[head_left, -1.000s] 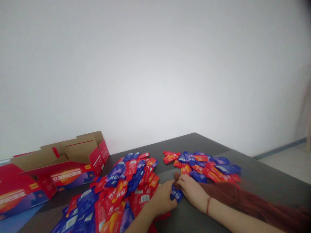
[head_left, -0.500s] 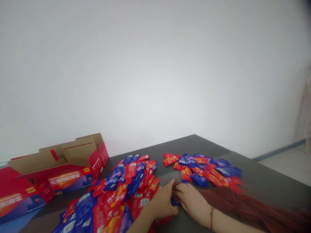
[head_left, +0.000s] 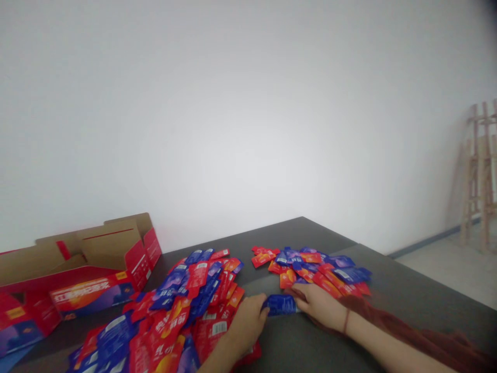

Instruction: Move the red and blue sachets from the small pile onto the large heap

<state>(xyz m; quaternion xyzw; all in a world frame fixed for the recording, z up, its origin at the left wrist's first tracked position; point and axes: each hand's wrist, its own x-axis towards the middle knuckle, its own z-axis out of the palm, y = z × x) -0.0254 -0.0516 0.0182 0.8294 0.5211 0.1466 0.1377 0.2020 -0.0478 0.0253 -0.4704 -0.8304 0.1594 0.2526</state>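
Observation:
A blue sachet (head_left: 282,305) lies level between my hands, just above or on the dark table. My left hand (head_left: 251,317) is closed on its left end, thumb and fingers pinched. At its right end is my right hand (head_left: 319,304), its fingers curled round a brown cloth (head_left: 351,302) that touches or nearly touches the sachet. The cloth trails behind my right forearm; part of it is hidden under the hand. Left of my left hand spreads a large pile of red and blue sachets (head_left: 171,321). Beyond my right hand sits a smaller pile of sachets (head_left: 310,264).
On the left, an open red cardboard box (head_left: 142,259) with a brown inside stands by another printed red box (head_left: 23,321). The dark table (head_left: 272,233) reaches to the white wall (head_left: 248,129). A wooden stand (head_left: 483,176) is at the far right.
My hands, close together before, have moved apart, and the blue sachet now shows stretched between them. The cloth's end has moved right with my right hand. The view has turned slightly right.

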